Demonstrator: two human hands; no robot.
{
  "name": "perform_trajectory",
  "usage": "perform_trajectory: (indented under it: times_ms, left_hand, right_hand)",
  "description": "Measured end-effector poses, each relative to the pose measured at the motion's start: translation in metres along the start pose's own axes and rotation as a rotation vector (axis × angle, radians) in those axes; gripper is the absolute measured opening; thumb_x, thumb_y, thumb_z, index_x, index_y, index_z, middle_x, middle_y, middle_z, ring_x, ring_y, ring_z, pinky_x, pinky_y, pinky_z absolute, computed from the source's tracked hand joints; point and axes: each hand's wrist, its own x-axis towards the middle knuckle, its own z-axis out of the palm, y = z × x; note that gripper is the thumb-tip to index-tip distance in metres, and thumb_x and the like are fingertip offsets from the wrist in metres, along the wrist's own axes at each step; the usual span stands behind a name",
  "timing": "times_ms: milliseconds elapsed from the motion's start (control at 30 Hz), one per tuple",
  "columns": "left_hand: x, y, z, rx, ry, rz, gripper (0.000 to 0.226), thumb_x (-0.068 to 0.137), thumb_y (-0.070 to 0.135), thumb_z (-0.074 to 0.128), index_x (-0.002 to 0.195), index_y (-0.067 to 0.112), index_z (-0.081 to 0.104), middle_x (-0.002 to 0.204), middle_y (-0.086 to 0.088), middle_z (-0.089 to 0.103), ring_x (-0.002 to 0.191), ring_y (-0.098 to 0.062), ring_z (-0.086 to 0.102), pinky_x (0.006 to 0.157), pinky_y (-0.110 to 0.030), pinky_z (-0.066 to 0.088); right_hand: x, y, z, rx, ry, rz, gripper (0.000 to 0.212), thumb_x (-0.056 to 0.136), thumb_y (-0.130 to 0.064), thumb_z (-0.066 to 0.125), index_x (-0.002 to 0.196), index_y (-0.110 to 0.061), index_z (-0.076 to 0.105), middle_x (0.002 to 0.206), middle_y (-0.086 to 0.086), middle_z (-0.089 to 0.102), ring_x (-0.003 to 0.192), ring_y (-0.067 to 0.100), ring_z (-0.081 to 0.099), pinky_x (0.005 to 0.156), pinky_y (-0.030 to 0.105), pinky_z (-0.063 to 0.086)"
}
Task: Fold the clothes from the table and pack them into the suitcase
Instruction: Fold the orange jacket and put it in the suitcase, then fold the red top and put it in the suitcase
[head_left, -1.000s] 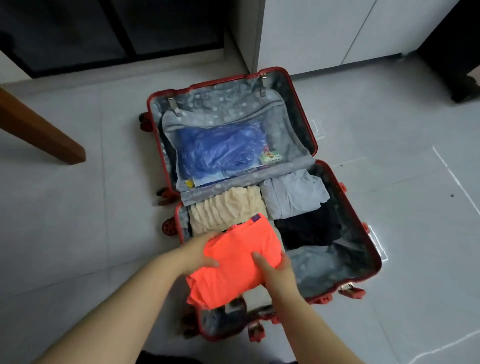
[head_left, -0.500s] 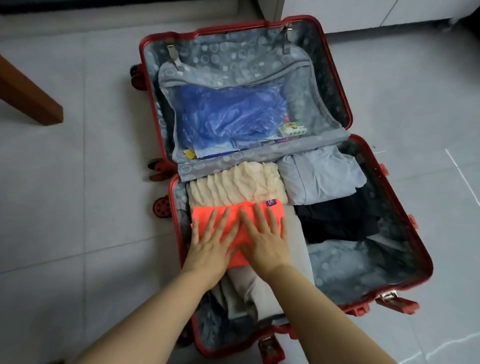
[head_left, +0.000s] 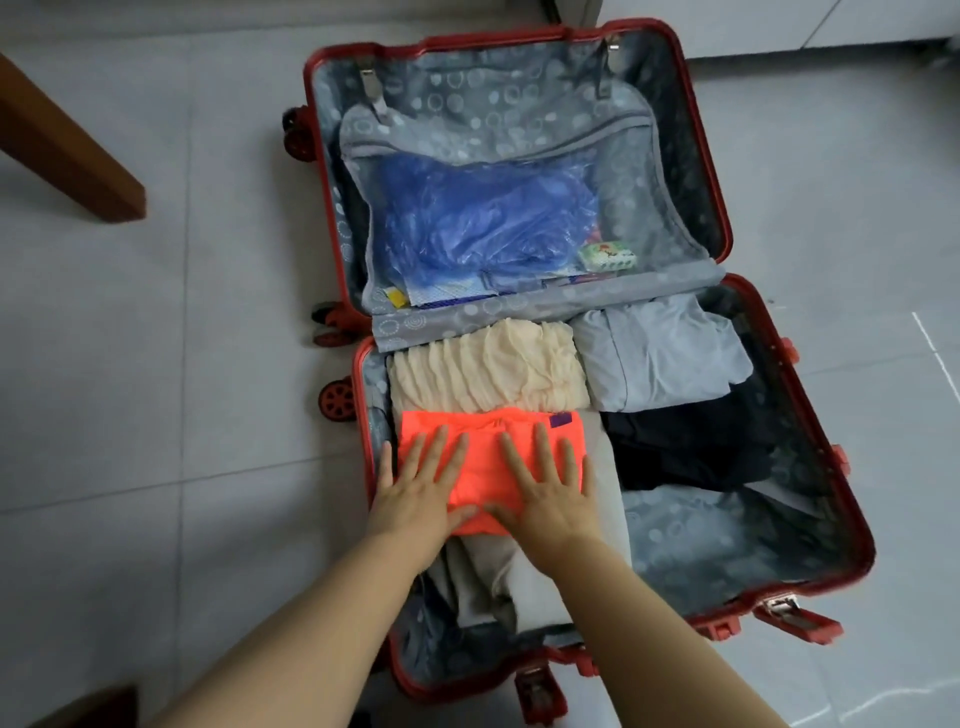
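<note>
Folded neon-orange fabric garment (head_left: 483, 470) lies at 9 o'clock in the open red hard-shell suitcase's (head_left: 701, 535) near half (atop grey cloth (head_left: 519, 577)). I see left hand (head_left: 415, 493) and right hand (head_left: 545, 499) flat on it, fingers spread.

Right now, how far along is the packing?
Done: the cream piece, grey-blue piece, black piece and beige piece lie folded in the suitcase. In hand: the left hand and right hand press the orange piece flat on the beige one. Left: bare lining shows room, the lid is open, and no tabletop is in view, so remaining clothes cannot be judged.
</note>
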Motion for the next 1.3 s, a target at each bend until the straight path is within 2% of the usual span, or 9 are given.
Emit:
perform_trajectory:
  times_ms: [67,133,300,433,500,600,733,1000,1300]
  left_hand:
    - [-0.041,0.003,-0.028,-0.065,0.015,-0.082,0.079,0.078,0.072,0.0,0.13,0.025,-0.036,0.156,0.005,-0.02,0.145,-0.021,-0.014,0.106,-0.048,-0.02]
    - [-0.087,0.008,-0.061,-0.146,-0.021,-0.177,0.082,0.084,0.07,0.009,0.135,0.022,-0.034,0.158,0.006,-0.013,0.146,-0.025,-0.006,0.11,-0.053,-0.014]
    - [-0.209,0.011,-0.167,-0.206,-0.045,-0.338,0.072,0.096,0.056,0.021,0.147,0.024,-0.018,0.159,0.004,0.0,0.146,-0.022,0.003,0.112,-0.055,-0.007]
    - [-0.312,0.005,-0.259,-0.224,-0.016,-0.383,0.06,0.099,0.05,0.014,0.15,0.025,-0.007,0.159,0.004,0.001,0.146,-0.019,-0.001,0.112,-0.05,-0.013]
    - [-0.364,0.0,-0.304,-0.249,0.038,-0.406,0.057,0.1,0.046,0.014,0.15,0.025,-0.003,0.159,0.005,0.006,0.146,-0.018,0.002,0.113,-0.049,-0.012]
    - [-0.436,-0.016,-0.354,-0.326,0.183,-0.472,0.054,0.101,0.042,0.017,0.15,0.026,0.003,0.157,0.005,0.014,0.145,-0.017,0.008,0.114,-0.048,-0.009]
    - [-0.521,-0.05,-0.397,-0.373,0.385,-0.569,0.053,0.101,0.04,0.019,0.15,0.024,0.005,0.154,0.004,0.022,0.144,-0.018,0.012,0.115,-0.048,-0.007]
    - [-0.678,-0.156,-0.396,-0.301,0.565,-0.59,0.056,0.101,0.042,0.022,0.15,0.022,0.006,0.154,0.0,0.021,0.144,-0.018,0.011,0.114,-0.046,-0.011]
    - [-0.804,-0.275,-0.346,-0.327,0.544,-0.695,0.058,0.1,0.042,0.028,0.15,0.019,0.009,0.151,-0.009,0.028,0.142,-0.024,0.018,0.115,-0.048,-0.004]
  right_hand:
    - [-0.043,-0.016,-0.021,0.023,-0.044,-0.014,0.1,0.041,-0.087,-0.024,0.126,-0.037,-0.041,0.14,0.001,-0.041,0.142,0.034,-0.022,0.113,0.048,-0.014]
    - [-0.089,-0.035,-0.044,0.034,-0.074,-0.01,0.115,0.023,-0.078,-0.046,0.128,-0.032,-0.041,0.144,0.002,-0.038,0.142,0.032,-0.022,0.113,0.046,-0.014]
    - [-0.191,-0.081,-0.137,0.007,-0.038,-0.061,0.099,0.049,-0.07,-0.028,0.139,-0.029,-0.029,0.157,0.0,-0.019,0.145,0.026,-0.015,0.112,0.045,-0.016]
    - [-0.279,-0.119,-0.231,-0.101,0.022,-0.16,0.126,0.035,-0.071,-0.05,0.149,-0.033,-0.012,0.159,-0.001,-0.011,0.146,0.024,-0.008,0.11,0.043,-0.02]
    - [-0.324,-0.143,-0.276,-0.122,0.047,-0.206,0.11,0.054,-0.074,-0.039,0.15,-0.031,-0.007,0.16,0.001,-0.005,0.147,0.024,-0.002,0.113,0.043,-0.015]
    - [-0.384,-0.185,-0.329,-0.146,0.093,-0.287,0.061,0.098,-0.053,0.017,0.151,-0.027,0.001,0.16,0.001,0.003,0.146,0.022,0.004,0.115,0.042,-0.008]
    - [-0.445,-0.253,-0.367,-0.177,0.148,-0.437,0.06,0.098,-0.033,0.037,0.151,-0.022,0.01,0.159,0.003,0.009,0.145,0.023,0.009,0.116,0.041,-0.002]
    - [-0.535,-0.405,-0.337,-0.277,0.333,-0.688,0.059,0.099,-0.029,0.037,0.15,-0.019,0.01,0.158,0.008,0.008,0.145,0.025,0.009,0.117,0.043,-0.002]
    - [-0.603,-0.538,-0.28,-0.18,0.337,-0.612,0.059,0.094,-0.029,0.045,0.147,-0.018,0.021,0.15,0.009,0.026,0.136,0.032,0.027,0.114,0.041,0.012]
